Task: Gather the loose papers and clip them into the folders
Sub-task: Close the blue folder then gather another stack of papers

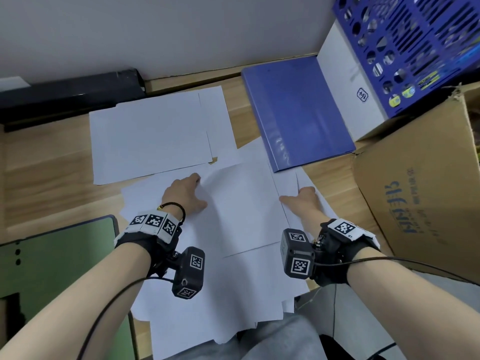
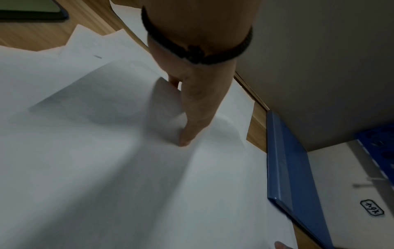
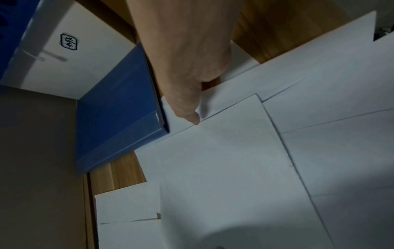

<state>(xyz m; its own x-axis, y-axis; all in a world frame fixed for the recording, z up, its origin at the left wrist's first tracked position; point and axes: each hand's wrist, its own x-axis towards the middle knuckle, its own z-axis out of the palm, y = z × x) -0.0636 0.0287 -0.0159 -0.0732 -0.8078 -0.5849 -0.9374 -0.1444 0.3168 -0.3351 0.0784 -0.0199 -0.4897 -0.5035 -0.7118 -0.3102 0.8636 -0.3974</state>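
Loose white papers lie spread over the wooden desk, several overlapping and hanging over its near edge. A closed blue folder lies at the back right, its near corner on the papers. My left hand pinches the far left corner of the top sheet. In the left wrist view the left hand has its thumb on the buckled top sheet. My right hand grips that sheet's right edge. The right wrist view shows the right hand beside the blue folder, fingers tucked under the papers.
A cardboard box stands close at the right. Behind it are a white box and a blue perforated basket. A green panel sits at the near left, and a black bar lies along the wall.
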